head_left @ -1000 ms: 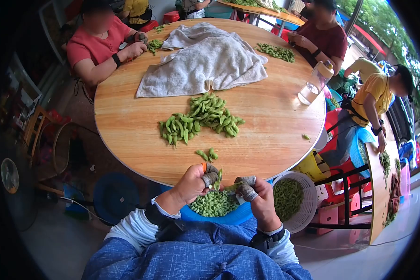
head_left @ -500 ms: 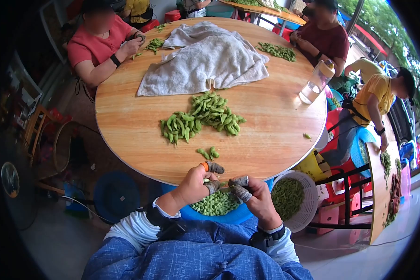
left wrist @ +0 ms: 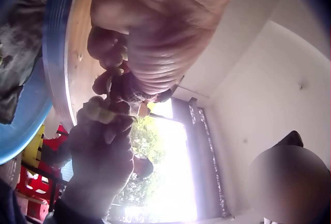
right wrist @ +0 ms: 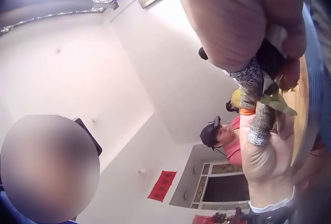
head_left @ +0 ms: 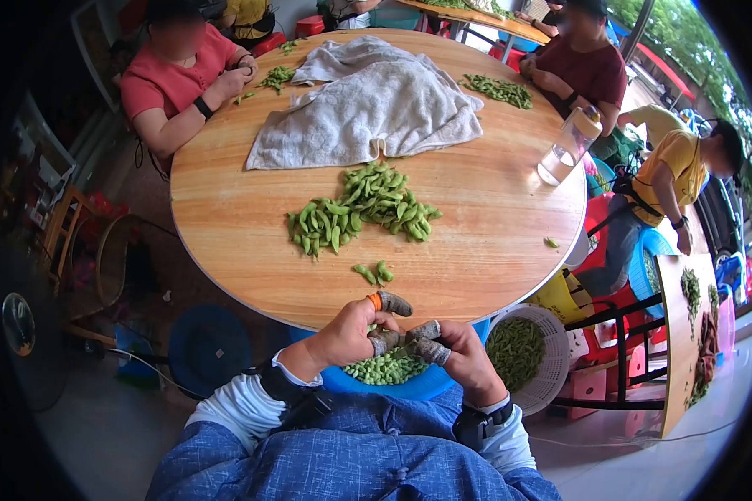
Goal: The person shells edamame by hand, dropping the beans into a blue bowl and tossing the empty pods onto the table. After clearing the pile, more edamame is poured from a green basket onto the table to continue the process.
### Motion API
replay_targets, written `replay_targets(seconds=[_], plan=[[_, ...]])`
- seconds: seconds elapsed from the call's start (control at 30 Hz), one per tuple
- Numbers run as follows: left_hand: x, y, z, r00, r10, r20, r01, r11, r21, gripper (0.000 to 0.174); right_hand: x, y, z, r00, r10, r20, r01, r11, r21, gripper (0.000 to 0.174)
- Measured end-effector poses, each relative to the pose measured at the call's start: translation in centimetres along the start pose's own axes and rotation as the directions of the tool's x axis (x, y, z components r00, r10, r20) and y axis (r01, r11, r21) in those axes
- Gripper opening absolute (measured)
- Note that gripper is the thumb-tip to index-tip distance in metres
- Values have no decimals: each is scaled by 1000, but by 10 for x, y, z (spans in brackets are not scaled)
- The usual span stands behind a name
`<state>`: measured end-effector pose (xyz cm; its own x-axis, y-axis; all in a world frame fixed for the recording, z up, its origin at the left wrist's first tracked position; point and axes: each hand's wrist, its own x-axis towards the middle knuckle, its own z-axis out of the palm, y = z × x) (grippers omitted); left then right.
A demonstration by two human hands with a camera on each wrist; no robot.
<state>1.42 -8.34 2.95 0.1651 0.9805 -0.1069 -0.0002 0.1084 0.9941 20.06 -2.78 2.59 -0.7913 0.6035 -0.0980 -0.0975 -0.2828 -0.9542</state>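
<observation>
The green pod [right wrist: 282,104] is pinched by the left hand [head_left: 342,338] and the right hand [head_left: 473,366], with their wrapped fingers close together. Under them is a blue tub [head_left: 437,383] of green beans [head_left: 380,371] — by the table [head_left: 493,217], where a pile of pods [head_left: 380,199] sits near a pale cloth [head_left: 368,113].

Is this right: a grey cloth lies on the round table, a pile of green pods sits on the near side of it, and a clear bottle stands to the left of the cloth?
Not quite: the clear bottle stands to the right of the grey cloth, as the head view shows. The cloth does lie on the round table, with the pile of green pods on its near side.
</observation>
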Motion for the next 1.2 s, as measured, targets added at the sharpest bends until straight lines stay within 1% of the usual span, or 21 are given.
replay_targets(seconds=[0.03,0.13,0.33,0.43,0.47,0.53,0.63,0.67,0.77,0.87,0.97,1.07,1.17,1.2], plan=[[0,2,1,1000,-4,-2,4,1000,-1,36,0,0,0,1000,-6,2,6,1000,4,16],[2,-4,-1,998,49,-28,-49,999,10,34,0,3,-2,1000,-11,0,11,999,34,16],[2,-3,-1,998,40,-40,-41,999,-22,31,-2,5,-2,1000,-14,-4,14,997,69,15],[3,-3,3,990,56,-129,-57,998,-2,24,-2,5,-2,999,-29,-25,31,996,86,15],[2,-2,2,978,115,-177,-93,987,130,21,-3,5,-2,999,-35,-36,38,995,89,16],[-1,2,2,938,245,-245,-137,912,387,16,-4,5,-2,997,-46,-55,50,995,86,16],[-9,22,10,972,175,-154,-132,958,255,12,-5,2,2,996,-62,-67,67,995,76,16],[-7,24,9,974,203,-103,-163,937,311,13,-4,0,4,995,-69,-66,74,995,71,16],[-2,17,11,989,78,-126,-64,992,112,13,-5,-4,5,991,-123,-58,126,990,59,17],[0,12,10,995,69,-66,-69,998,3,12,-9,-2,3,991,-128,-45,130,990,45,17],[0,9,11,996,30,-82,-40,991,-124,11,-10,-4,4,986,-165,-33,166,986,32,17],[0,11,11,996,35,-84,-40,997,-62,9,-8,-3,6,983,-179,-39,178,983,-37,16],[2,4,12,993,42,-109,-47,998,-47,7,-4,2,7,972,-231,-49,224,967,-120,17],[2,3,13,992,39,-122,-45,998,-43,7,-4,3,8,976,-209,-62,201,973,-114,16]])
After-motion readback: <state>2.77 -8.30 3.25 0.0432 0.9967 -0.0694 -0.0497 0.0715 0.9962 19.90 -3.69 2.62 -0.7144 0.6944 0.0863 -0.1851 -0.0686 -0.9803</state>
